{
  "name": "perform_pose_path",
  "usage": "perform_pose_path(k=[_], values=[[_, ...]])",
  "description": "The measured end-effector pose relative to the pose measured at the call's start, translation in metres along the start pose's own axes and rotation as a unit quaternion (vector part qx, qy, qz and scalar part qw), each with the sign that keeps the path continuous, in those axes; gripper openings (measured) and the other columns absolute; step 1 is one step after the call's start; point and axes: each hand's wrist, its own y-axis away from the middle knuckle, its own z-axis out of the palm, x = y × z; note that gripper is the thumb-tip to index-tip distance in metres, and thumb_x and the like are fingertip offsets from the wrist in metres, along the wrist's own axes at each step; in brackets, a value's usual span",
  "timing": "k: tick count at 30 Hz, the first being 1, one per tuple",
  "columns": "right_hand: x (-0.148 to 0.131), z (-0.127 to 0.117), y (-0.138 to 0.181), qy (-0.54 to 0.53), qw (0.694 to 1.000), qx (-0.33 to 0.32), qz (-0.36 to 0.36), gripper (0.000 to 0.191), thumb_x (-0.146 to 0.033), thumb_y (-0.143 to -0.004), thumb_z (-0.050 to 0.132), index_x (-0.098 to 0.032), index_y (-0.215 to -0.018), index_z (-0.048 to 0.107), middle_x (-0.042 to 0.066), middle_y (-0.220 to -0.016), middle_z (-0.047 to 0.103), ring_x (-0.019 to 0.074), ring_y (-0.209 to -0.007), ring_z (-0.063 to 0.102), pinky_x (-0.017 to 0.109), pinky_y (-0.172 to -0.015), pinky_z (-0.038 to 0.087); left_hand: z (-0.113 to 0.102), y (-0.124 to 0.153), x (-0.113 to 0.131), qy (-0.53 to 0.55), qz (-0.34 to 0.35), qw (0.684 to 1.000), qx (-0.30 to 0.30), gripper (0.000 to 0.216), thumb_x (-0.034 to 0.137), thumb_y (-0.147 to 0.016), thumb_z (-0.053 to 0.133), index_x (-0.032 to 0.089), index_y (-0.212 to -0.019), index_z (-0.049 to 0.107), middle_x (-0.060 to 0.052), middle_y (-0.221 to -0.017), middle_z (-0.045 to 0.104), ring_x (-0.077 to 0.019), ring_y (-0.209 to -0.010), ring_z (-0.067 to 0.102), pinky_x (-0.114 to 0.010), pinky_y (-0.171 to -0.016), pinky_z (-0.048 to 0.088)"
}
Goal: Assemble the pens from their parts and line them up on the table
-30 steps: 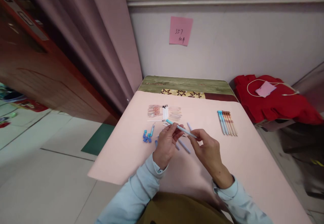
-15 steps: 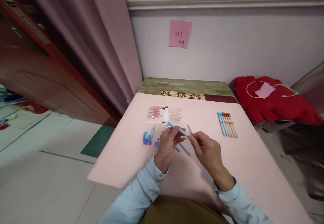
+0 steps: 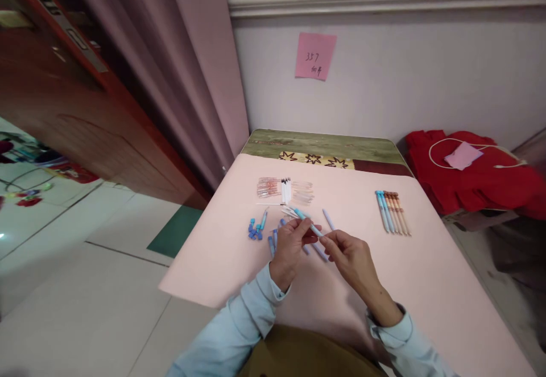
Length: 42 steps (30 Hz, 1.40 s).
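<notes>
Between my hands, above the pink table sheet (image 3: 239,257), is a slim light-blue pen (image 3: 314,230). My left hand (image 3: 292,246) is closed around its upper part, with a brighter blue end sticking out beyond the fingers. The fingertips of my right hand (image 3: 347,255) pinch its lower end. Lavender pen barrels (image 3: 328,219) lie under and behind the hands, partly hidden. To the left are several small blue pen pieces (image 3: 255,230). Behind the hands lie white refills with dark tips (image 3: 286,191), flanked by clear and pinkish transparent tubes (image 3: 268,187).
A row of assembled blue and brown pens (image 3: 392,212) lies at the right of the table. Past the right edge are red cloth (image 3: 426,183) and a white cable. A wooden door (image 3: 106,132) and a curtain (image 3: 200,70) stand at left; a pink note (image 3: 315,56) is on the wall.
The view has turned slightly left, so everything appears shifted right. Both hands keep hold of the same pen, with hardly any change in grip.
</notes>
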Motion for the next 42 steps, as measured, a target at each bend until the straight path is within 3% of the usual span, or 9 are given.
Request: perform_pose_path(k=[6,11,17,20,23,31,35,39,42], values=[[0.013,0.007,0.000,-0.286,0.931,-0.164,0.160,0.050,-0.066,-0.080,0.063,-0.016,-0.075,0.065,-0.003,-0.053,0.052,0.0083,-0.041,0.039,0.023,-0.041,0.033,-0.005,0.005,-0.006,0.001,-0.004,1.000,-0.008,0.037,0.046,-0.068,0.080,0.011,-0.075,0.070,-0.011,-0.073,0.074,-0.0169,-0.060,0.067,-0.030,-0.066,0.053],[0.022,0.013,0.002,-0.186,0.976,-0.098,0.061,0.048,-0.063,-0.079,0.068,-0.015,-0.086,0.067,0.001,-0.064,0.061,0.0124,-0.054,0.053,0.024,-0.051,0.042,-0.004,0.004,-0.013,-0.024,0.019,0.999,0.035,0.034,0.045,-0.067,0.081,0.013,-0.072,0.069,-0.008,-0.069,0.072,-0.0146,-0.057,0.064,-0.027,-0.059,0.051],[0.034,0.009,0.006,-0.078,0.996,-0.035,0.017,0.042,-0.058,-0.085,0.063,-0.016,-0.087,0.068,0.003,-0.068,0.065,0.0157,-0.060,0.058,0.026,-0.055,0.044,-0.030,-0.006,0.018,-0.182,0.063,0.981,-0.034,0.028,0.041,-0.071,0.076,0.016,-0.083,0.072,-0.005,-0.073,0.069,-0.0151,-0.061,0.060,-0.026,-0.057,0.045],[0.043,0.004,0.006,-0.078,0.996,-0.025,0.021,0.041,-0.057,-0.085,0.064,-0.016,-0.088,0.069,0.005,-0.071,0.068,0.0173,-0.063,0.061,0.026,-0.056,0.047,-0.073,-0.021,0.053,-0.406,0.204,0.883,0.118,0.009,0.028,-0.075,0.071,0.020,-0.077,0.070,-0.003,-0.078,0.067,-0.0166,-0.073,0.059,-0.027,-0.070,0.044],[0.049,0.004,0.006,-0.087,0.995,-0.025,0.036,0.040,-0.056,-0.084,0.065,-0.017,-0.090,0.069,0.005,-0.074,0.069,0.0177,-0.066,0.062,0.027,-0.058,0.048,-0.114,-0.034,0.073,-0.614,0.177,0.732,0.236,0.007,0.026,-0.076,0.067,0.020,-0.072,0.066,-0.006,-0.083,0.067,-0.0209,-0.081,0.058,-0.031,-0.072,0.039],[0.038,0.010,0.008,-0.102,0.993,-0.039,0.054,0.040,-0.056,-0.084,0.065,-0.016,-0.088,0.068,0.004,-0.071,0.066,0.0165,-0.065,0.060,0.026,-0.060,0.046,-0.131,-0.047,0.066,-0.709,0.048,0.677,0.192,0.018,0.038,-0.073,0.070,0.022,-0.069,0.062,-0.002,-0.077,0.069,-0.0219,-0.080,0.060,-0.031,-0.069,0.036],[0.030,0.006,0.010,-0.112,0.992,-0.021,0.053,0.037,-0.053,-0.084,0.066,-0.017,-0.086,0.068,0.003,-0.070,0.065,0.0153,-0.063,0.058,0.026,-0.061,0.046,-0.131,-0.052,0.071,-0.647,0.091,0.727,0.210,0.014,0.033,-0.072,0.069,0.021,-0.066,0.063,-0.002,-0.070,0.066,-0.0210,-0.075,0.060,-0.032,-0.070,0.039],[0.020,0.008,0.012,-0.142,0.988,-0.026,0.046,0.034,-0.051,-0.084,0.067,-0.017,-0.084,0.067,0.002,-0.069,0.064,0.0142,-0.062,0.057,0.026,-0.061,0.048,-0.100,-0.045,0.075,-0.305,0.180,0.916,0.189,0.024,0.037,-0.070,0.074,0.018,-0.082,0.067,-0.001,-0.074,0.065,-0.0151,-0.070,0.060,-0.031,-0.074,0.047],[0.012,0.012,0.015,-0.153,0.987,-0.034,0.038,0.033,-0.051,-0.084,0.067,-0.017,-0.083,0.068,0.002,-0.069,0.064,0.0138,-0.062,0.057,0.025,-0.060,0.050,-0.059,-0.030,0.073,-0.040,0.081,0.995,0.050,0.037,0.038,-0.065,0.081,0.015,-0.091,0.068,-0.002,-0.078,0.067,-0.0143,-0.070,0.064,-0.033,-0.077,0.053]])
